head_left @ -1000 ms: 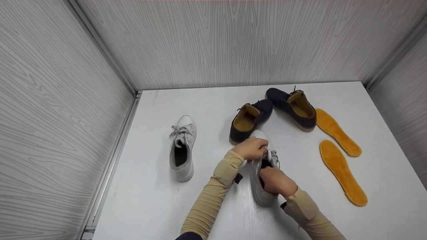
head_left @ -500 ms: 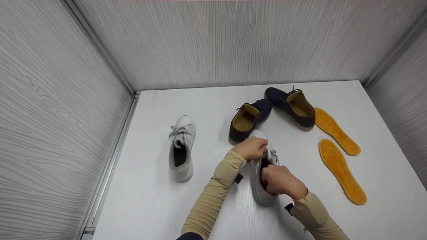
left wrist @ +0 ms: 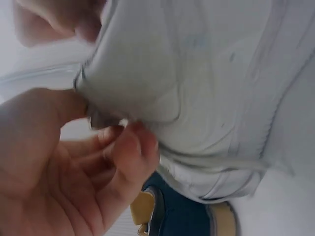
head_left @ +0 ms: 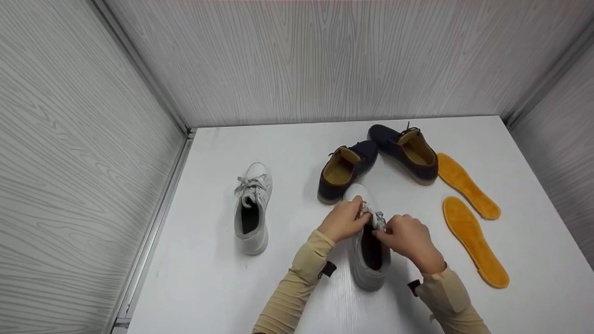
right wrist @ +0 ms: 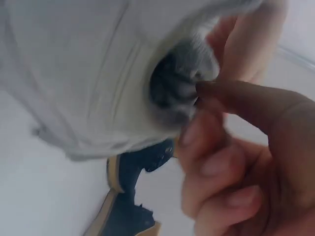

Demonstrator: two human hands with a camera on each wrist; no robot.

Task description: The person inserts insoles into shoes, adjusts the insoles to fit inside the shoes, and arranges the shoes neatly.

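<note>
A white lace-up sneaker [head_left: 369, 276] lies between my hands, its toe pointing away and its dark opening bare. My left hand [head_left: 344, 221] pinches the laced upper near the tongue from the left side; in the left wrist view, its thumb and fingers close on the edge of the white upper [left wrist: 147, 73]. At the other side of the opening, my right hand [head_left: 410, 239] pinches the rim near the top of the laces. The right wrist view shows that thumb and forefinger meeting at the opening, somewhat blurred. A second white sneaker [head_left: 254, 241] stands apart at the left.
Two dark navy shoes with tan linings, one nearer [head_left: 330, 189] and one farther right [head_left: 424, 174], stand behind the white sneaker. Two orange insoles, an upper one [head_left: 468, 186] and a lower one [head_left: 478, 246], lie at the right. Panelled walls [head_left: 297, 65] enclose the white table.
My right hand has come out of the sneaker's opening and moved up to the rim by the laces. My left hand has shifted slightly on the upper. The sneaker's inside is now uncovered.
</note>
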